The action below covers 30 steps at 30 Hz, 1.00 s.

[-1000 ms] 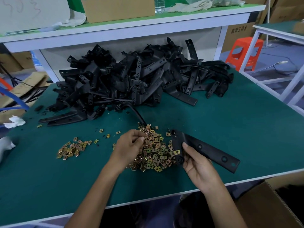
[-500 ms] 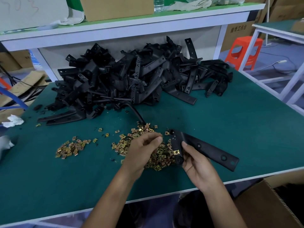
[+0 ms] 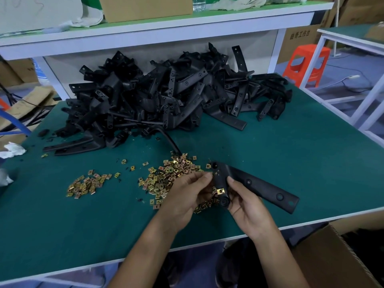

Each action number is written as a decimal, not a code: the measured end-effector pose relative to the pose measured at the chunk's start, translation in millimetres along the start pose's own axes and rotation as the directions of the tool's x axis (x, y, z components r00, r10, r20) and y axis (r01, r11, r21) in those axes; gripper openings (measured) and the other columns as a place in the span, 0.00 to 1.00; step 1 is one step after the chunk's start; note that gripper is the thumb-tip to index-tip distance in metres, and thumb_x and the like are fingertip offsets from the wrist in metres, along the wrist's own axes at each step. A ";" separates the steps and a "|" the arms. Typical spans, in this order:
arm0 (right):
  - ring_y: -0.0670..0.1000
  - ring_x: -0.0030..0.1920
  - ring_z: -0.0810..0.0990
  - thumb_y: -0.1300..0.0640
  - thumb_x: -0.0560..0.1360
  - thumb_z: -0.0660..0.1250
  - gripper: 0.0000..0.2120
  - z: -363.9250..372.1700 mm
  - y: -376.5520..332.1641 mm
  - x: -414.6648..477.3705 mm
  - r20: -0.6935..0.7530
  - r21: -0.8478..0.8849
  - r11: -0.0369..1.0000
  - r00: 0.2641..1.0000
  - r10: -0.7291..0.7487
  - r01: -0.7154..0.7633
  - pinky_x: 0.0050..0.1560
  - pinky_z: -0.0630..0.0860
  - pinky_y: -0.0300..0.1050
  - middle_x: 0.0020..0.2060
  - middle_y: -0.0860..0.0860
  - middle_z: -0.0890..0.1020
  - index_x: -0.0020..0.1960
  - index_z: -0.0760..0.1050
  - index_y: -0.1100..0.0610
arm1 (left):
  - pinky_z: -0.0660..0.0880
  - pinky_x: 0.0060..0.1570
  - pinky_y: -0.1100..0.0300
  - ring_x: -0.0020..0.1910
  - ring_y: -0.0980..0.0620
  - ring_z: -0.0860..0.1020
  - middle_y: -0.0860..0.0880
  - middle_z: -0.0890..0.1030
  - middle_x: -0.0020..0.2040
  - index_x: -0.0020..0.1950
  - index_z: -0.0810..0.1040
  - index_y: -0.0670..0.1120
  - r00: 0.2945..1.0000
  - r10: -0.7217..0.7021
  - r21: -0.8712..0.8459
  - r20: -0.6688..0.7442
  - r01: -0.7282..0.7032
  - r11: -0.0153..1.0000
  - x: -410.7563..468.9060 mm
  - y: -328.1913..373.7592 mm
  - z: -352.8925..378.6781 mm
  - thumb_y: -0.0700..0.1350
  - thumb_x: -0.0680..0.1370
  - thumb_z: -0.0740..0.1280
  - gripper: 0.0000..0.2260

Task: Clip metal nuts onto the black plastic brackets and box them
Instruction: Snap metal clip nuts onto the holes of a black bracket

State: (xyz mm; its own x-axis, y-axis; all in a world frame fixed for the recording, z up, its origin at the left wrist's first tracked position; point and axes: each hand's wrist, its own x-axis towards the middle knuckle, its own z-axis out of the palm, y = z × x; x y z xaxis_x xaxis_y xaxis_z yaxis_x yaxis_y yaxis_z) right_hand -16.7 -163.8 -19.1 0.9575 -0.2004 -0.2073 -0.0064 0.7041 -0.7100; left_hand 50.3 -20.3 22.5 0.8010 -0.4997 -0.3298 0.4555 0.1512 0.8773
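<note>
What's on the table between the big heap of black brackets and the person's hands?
Head view: a loose pile of gold metal nuts and a bent black rod.

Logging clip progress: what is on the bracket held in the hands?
One brass nut, clipped on the bracket near its round end. The left hand covers the edge above, hiding it.

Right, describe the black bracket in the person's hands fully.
The bracket is matte black plastic, L-shaped: a short arm with round bosses and a long flat arm with holes, pointing right over the table. One brass-coloured nut is clipped on the short arm. The right hand grips the bend; the left hand touches the short arm with its fingertips.
</note>
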 end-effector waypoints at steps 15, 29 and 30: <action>0.53 0.54 0.85 0.55 0.77 0.69 0.16 0.6 -1.9 -2.8 0.020 0.018 1.000 1.000 -0.015 0.014 0.51 0.81 0.44 0.60 0.61 0.83 0.62 0.83 0.60 | 0.79 0.34 0.64 0.36 0.54 0.80 0.46 0.83 0.40 0.58 0.80 0.35 0.997 -0.080 -0.111 0.008 0.081 0.991 -2.9 2.2 4.7 0.40 0.81 0.67 0.10; 0.57 0.46 0.78 0.54 0.73 0.72 0.19 0.1 2.3 0.4 -0.014 -0.157 0.988 1.000 -0.008 0.006 0.35 0.76 0.43 0.51 0.62 0.83 0.61 0.83 0.62 | 0.75 0.32 0.65 0.38 0.53 0.79 0.42 0.81 0.45 0.55 0.81 0.35 0.998 -0.017 0.116 -0.057 0.024 0.993 -5.8 10.9 1.8 0.38 0.78 0.70 0.09; 0.57 0.46 0.78 0.53 0.73 0.72 0.20 2.1 1.8 -0.5 -0.023 -0.157 0.988 1.000 -0.005 0.002 0.35 0.76 0.43 0.52 0.63 0.83 0.61 0.82 0.62 | 0.75 0.32 0.65 0.38 0.53 0.79 0.43 0.81 0.45 0.56 0.81 0.34 0.998 -0.018 0.121 -0.058 0.025 0.992 -6.5 11.5 1.8 0.39 0.78 0.70 0.10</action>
State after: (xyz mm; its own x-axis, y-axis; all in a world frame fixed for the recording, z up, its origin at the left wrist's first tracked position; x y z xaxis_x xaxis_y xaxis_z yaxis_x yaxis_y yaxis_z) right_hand -16.6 -160.9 -18.8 0.9507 -0.2198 -0.2190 -0.0499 0.5883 -0.8071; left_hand 49.7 -16.8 35.3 0.8137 -0.4524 -0.3650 0.4247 0.0340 0.9047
